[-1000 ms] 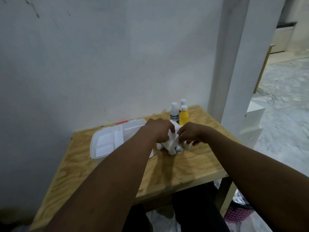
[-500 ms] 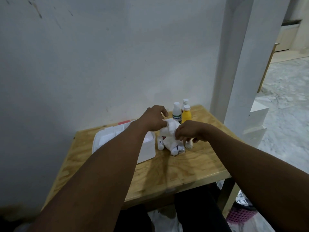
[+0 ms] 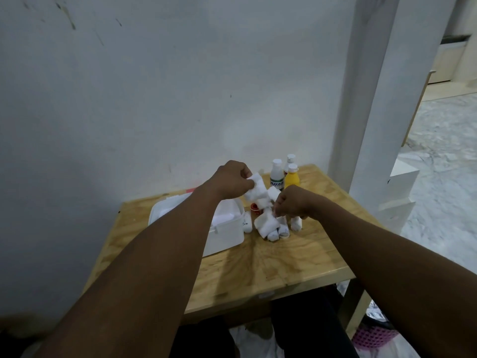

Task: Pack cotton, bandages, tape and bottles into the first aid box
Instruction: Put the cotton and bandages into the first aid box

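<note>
A white first aid box (image 3: 227,235) stands open on the wooden table (image 3: 296,267), partly behind my left forearm. My left hand (image 3: 231,182) is shut on a white cotton bundle (image 3: 256,191), held above the table to the right of the box. My right hand (image 3: 293,204) pinches more white wrapping from the pile of white bandage rolls (image 3: 271,226) beneath it. A small red-capped item (image 3: 254,208) lies beside the box. Three bottles stand behind: a white one (image 3: 277,177), a yellow one (image 3: 292,178) and another white one (image 3: 289,161).
The table is pushed against a white wall (image 3: 154,99). A white pillar (image 3: 374,99) rises just right of the table. A pink basket (image 3: 371,337) sits on the floor below the table's right corner. My legs are under the front edge.
My left hand has lifted the cotton bundle up and away from the pile. The first aid box, flat a second ago, now shows its front wall. My right hand stays over the pile.
</note>
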